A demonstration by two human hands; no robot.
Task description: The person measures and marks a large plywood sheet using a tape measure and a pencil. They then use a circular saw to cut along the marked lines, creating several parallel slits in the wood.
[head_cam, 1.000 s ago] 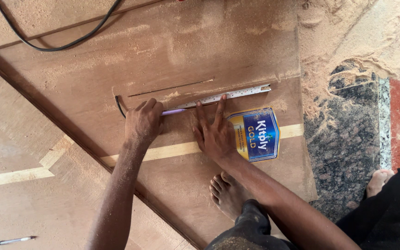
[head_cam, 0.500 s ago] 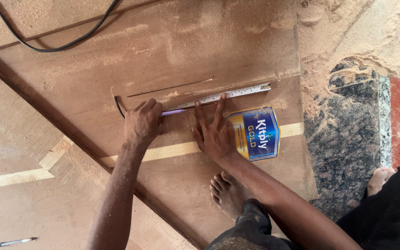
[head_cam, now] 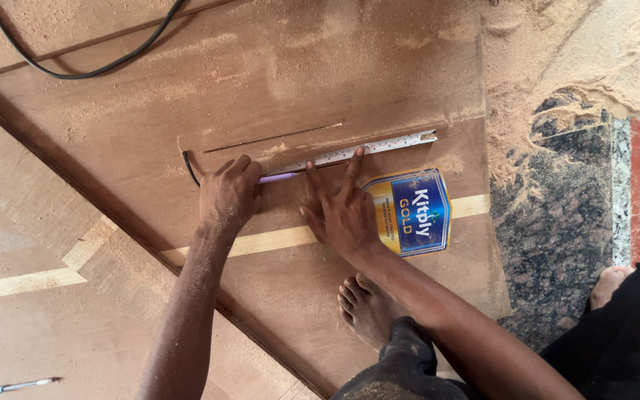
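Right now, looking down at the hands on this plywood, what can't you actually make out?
- Head view: the pen tip and most of its barrel, hidden inside the left hand.
- The steel ruler markings: too small to read; the right hand fingers cover its middle.
- The black cable: both ends cut off by the top edge.

Black cable [head_cam: 75, 70] – sawdust heap [head_cam: 535, 81] – stray pen [head_cam: 20, 386].
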